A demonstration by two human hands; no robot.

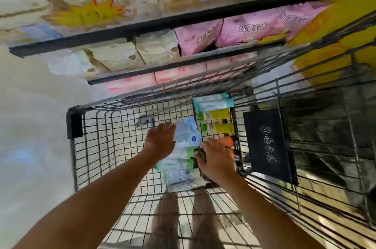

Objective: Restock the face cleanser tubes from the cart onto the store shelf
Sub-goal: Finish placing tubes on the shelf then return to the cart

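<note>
Stocked shelves [142, 29] behind the cart [75, 122] — left hand [160, 143] flat on probably light, squashy tubes [186, 129]; grip of right hand [217, 159] unclear — grasp mid-body.

Tubes [179, 164] partly under right hand [217, 159]

Cart [74, 124]: dk grey wire grid. Pale blue/wht tubes [186, 129], navy dot. Yellow tubes [220, 114], green caps. Teal/wht tubes [211, 102]. Orange tube [228, 140]. Wht tubes [175, 164], green ends. Flap [266, 143]: blk, wht round symbols. Shelf rails [162, 22]: blk. Pink packs [240, 29], dk lettering. Cream packs [114, 59], brown spots. Starburst tag [91, 13]: yellow, orange edge.
</note>
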